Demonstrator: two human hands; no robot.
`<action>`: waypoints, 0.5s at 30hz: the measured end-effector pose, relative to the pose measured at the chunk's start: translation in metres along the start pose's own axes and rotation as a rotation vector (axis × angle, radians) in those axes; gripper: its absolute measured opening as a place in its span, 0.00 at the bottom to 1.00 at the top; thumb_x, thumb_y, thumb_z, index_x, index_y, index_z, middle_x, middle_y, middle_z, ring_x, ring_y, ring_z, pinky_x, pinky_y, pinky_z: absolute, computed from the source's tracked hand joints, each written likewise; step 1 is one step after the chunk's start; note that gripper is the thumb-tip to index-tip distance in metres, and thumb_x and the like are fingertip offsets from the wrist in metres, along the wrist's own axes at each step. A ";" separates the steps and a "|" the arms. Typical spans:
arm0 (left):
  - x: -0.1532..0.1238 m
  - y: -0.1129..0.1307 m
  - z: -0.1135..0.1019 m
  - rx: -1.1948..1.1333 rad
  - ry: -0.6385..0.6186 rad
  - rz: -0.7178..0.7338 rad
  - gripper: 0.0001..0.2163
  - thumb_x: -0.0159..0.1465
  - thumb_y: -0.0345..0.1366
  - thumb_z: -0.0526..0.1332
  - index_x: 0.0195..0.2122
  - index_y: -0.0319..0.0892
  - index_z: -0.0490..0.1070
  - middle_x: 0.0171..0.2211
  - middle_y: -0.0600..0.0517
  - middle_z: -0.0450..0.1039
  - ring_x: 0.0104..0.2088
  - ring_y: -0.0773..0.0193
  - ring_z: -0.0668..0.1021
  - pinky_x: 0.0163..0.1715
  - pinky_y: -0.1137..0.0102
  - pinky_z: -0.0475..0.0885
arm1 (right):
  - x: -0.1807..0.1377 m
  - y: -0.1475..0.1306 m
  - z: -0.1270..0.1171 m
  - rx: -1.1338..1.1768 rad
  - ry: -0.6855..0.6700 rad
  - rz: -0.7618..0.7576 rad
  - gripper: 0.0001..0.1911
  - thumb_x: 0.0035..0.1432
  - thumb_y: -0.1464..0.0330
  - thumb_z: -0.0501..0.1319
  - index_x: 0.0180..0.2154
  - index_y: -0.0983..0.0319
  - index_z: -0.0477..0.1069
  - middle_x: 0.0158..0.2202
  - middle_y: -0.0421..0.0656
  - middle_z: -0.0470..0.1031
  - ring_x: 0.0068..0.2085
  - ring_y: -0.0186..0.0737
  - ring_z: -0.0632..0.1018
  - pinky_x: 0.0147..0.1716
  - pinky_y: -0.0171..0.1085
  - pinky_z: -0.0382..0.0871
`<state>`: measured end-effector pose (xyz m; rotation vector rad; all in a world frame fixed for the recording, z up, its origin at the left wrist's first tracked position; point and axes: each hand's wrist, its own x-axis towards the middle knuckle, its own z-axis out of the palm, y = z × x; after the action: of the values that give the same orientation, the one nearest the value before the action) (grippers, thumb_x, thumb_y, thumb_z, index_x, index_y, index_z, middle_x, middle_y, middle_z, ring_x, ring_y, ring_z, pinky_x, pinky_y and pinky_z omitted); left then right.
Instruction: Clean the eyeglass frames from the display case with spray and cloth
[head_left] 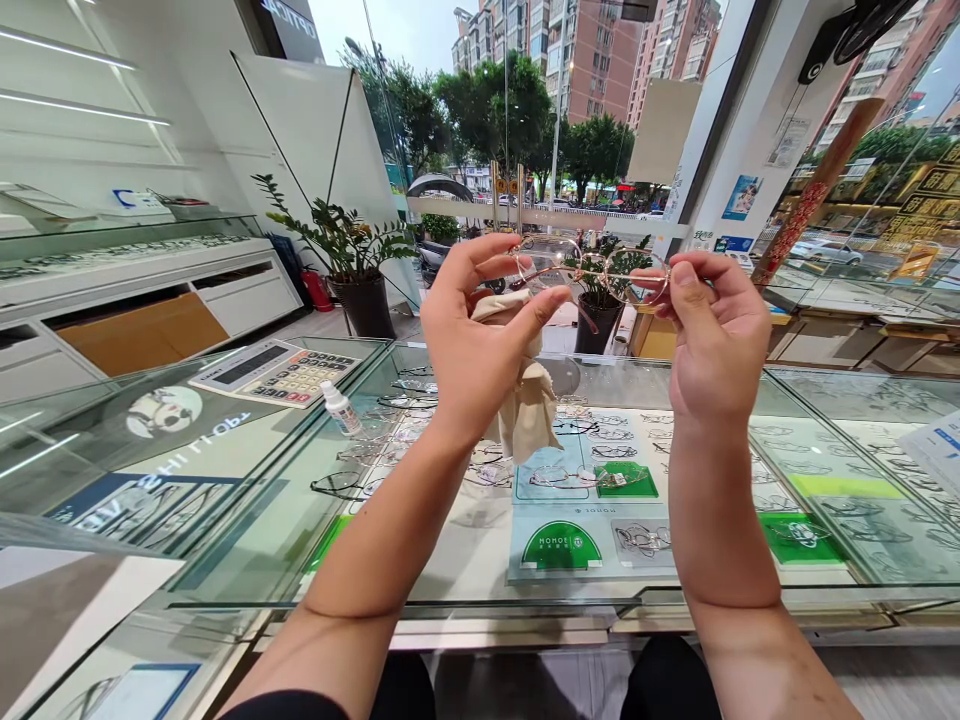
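Note:
Up in front of me, a thin-rimmed pair of eyeglasses (pixel 596 262) is held level between both hands. My left hand (pixel 480 340) is closed at the glasses' left side, and a beige cloth (pixel 529 410) is tucked in it and hangs down below. At the right end, my right hand (pixel 716 335) pinches the frame between thumb and fingers. One temple with a reddish tip slants down behind the left lens. The exact contact of the left fingertips is partly hidden.
Below lies a glass display counter (pixel 465 590) with many eyeglasses. A small white bottle (pixel 341 408) and a large calculator (pixel 277 372) rest on the left part. Potted plants (pixel 367 300) stand beyond, before the glass front. A white paper (pixel 937 450) lies at right.

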<state>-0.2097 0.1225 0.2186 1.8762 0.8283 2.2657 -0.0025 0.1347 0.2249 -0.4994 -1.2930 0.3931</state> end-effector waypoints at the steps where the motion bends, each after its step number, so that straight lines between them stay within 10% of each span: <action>1: 0.001 -0.001 0.000 -0.014 -0.004 -0.006 0.24 0.63 0.52 0.78 0.55 0.49 0.77 0.51 0.48 0.84 0.55 0.54 0.85 0.46 0.65 0.86 | 0.000 0.001 -0.001 -0.010 -0.023 -0.011 0.16 0.70 0.52 0.70 0.48 0.55 0.77 0.45 0.44 0.84 0.49 0.47 0.86 0.50 0.48 0.83; 15: 0.004 -0.027 0.005 -0.160 -0.048 -0.038 0.31 0.62 0.55 0.79 0.59 0.47 0.74 0.53 0.45 0.83 0.60 0.47 0.84 0.52 0.61 0.87 | 0.007 0.020 -0.011 -0.019 -0.167 -0.134 0.15 0.74 0.49 0.65 0.53 0.50 0.77 0.51 0.44 0.84 0.62 0.53 0.84 0.57 0.51 0.84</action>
<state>-0.2132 0.1486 0.2100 1.8203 0.6503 2.1844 0.0097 0.1537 0.2169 -0.3999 -1.4840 0.3158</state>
